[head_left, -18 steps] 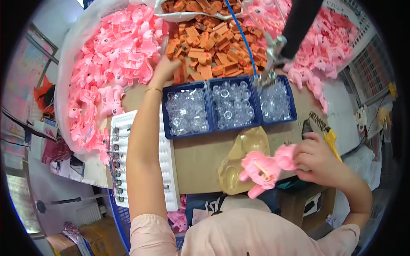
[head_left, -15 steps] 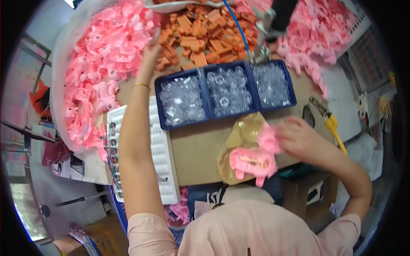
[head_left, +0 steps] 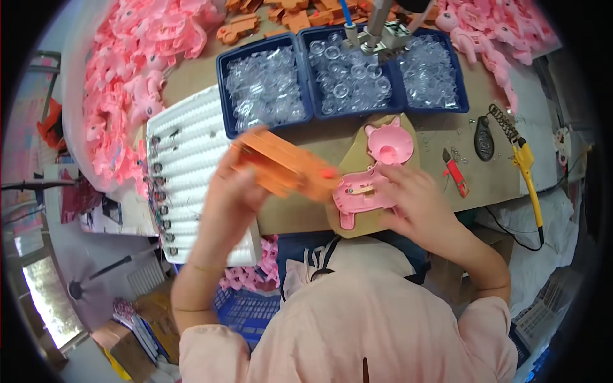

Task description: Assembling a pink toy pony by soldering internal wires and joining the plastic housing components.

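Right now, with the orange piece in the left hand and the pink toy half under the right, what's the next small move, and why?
Probably bring the orange piece down onto the pink animal-shaped shell. The left hand holds it raised just beside the shell, which the right hand steadies open side up on the tan pad.

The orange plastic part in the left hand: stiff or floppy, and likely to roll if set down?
The orange plastic part probably handles stiff: it keeps a flat, blocky shape though the left hand grips only one end. Likely light, being a thin moulding. Its flat faces suggest it would lie still rather than roll.
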Available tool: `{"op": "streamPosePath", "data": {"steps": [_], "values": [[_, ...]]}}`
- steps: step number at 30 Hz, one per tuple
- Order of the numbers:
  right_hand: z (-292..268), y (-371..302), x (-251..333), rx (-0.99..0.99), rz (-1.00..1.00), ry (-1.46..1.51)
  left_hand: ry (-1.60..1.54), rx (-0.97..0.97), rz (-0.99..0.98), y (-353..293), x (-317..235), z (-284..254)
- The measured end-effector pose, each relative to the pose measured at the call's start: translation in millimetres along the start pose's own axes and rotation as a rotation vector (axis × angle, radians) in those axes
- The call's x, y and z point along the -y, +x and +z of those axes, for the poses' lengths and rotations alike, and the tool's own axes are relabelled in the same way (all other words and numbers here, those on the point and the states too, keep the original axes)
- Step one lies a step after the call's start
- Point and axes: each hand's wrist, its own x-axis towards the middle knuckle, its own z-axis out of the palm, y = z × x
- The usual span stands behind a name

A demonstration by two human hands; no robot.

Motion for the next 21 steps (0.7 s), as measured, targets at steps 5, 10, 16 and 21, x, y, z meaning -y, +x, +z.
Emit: {"op": "streamPosePath", "data": {"steps": [5, 10, 16, 21], "values": [[-8, 29, 17, 0.038, 0.517, 1.42, 0.268, 0.071, 0.443, -22, 85, 24], [-6, 15, 15, -0.208, 0.353, 1.374, -0.003, 0.068, -0.005, -20, 69, 50], [-11, -6, 11, -0.401, 0.197, 0.513, 0.094, 0.033, -0.401, -6, 55, 55], [-21, -3, 2, -0.551, -0.084, 0.137, -0.019, 0.045, -0.407, -8, 61, 57]]}}
